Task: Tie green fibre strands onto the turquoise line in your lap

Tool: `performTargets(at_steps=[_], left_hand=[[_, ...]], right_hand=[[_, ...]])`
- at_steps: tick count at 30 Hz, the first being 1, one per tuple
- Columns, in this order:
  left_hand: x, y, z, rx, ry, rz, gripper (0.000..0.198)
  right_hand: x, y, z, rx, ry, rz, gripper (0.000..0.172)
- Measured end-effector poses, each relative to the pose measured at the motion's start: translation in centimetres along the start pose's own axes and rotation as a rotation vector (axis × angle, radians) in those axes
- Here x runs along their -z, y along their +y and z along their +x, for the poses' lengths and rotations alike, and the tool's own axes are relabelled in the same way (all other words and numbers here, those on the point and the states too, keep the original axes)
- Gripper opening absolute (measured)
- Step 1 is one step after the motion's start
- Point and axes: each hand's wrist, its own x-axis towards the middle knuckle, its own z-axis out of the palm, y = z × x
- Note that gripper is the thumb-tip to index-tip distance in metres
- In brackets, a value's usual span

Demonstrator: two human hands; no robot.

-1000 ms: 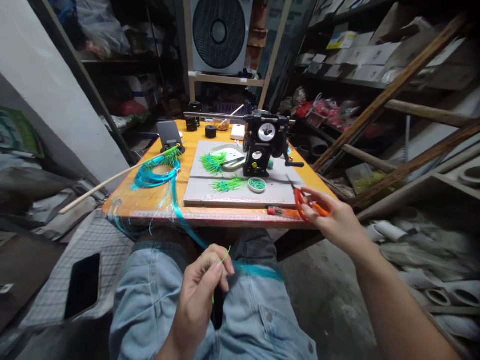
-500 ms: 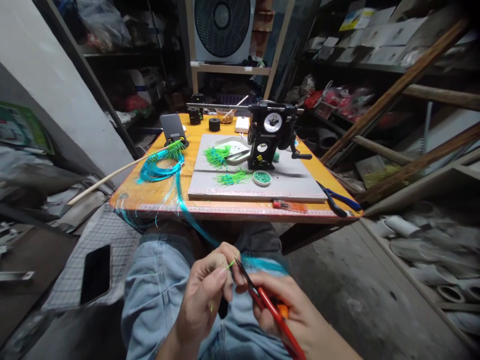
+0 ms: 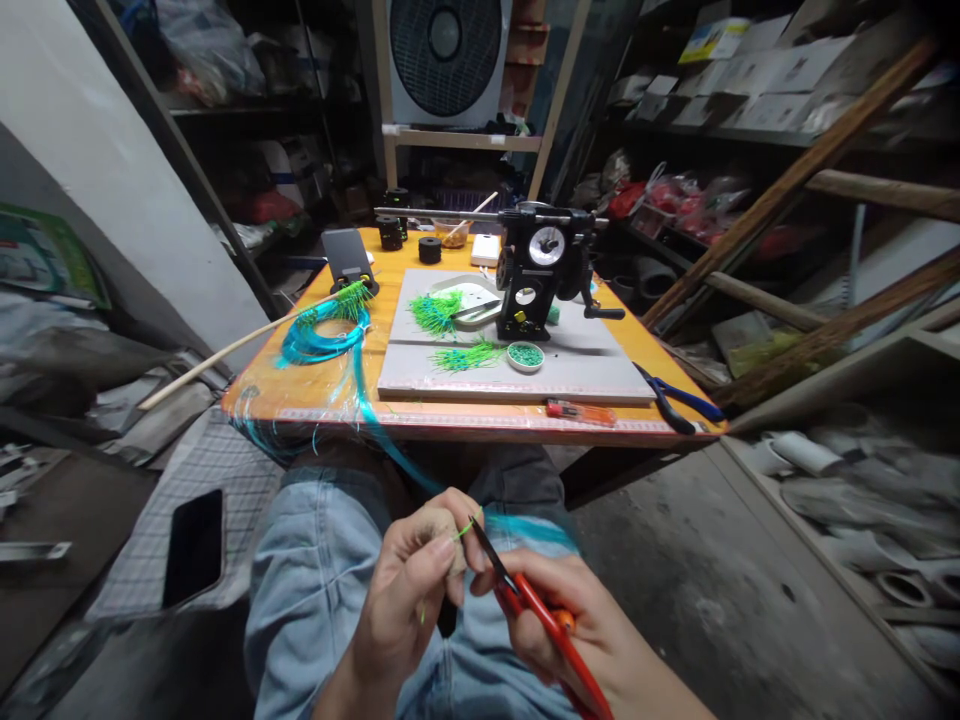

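Above my lap, my left hand pinches a thin bright green strand between thumb and fingers. The strand's end sticks out to the upper right. My right hand is closed around red-handled scissors, whose dark blades point up and left, with the tip beside the green strand. An orange piece shows near the right hand's fingers; I cannot make out what it belongs to. Blue strands lie across my leg behind the hands, fed from a blue coil on the table.
On the orange table, a grey board bears a black hand-cranked machine, green strand bundles and a small dish of green bits. Pliers and an orange lighter-like item lie near the front edge. A phone lies left.
The hands stay almost in place. The green strand's end now reaches slightly farther up and right past the scissor tip.
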Motion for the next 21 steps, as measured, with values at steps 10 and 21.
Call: performTargets(at_steps=[10,21], left_hand=[[0.2,0.0,0.1,0.005,0.029,0.112,0.038],[0.6,-0.6,0.2,0.021,0.101,0.260,0.035]], right_hand=[[0.8,-0.2,-0.5,0.078,0.098,-0.273,0.031],[20.3,-4.6,7.3,-0.018,0.752,-1.462,0.035]])
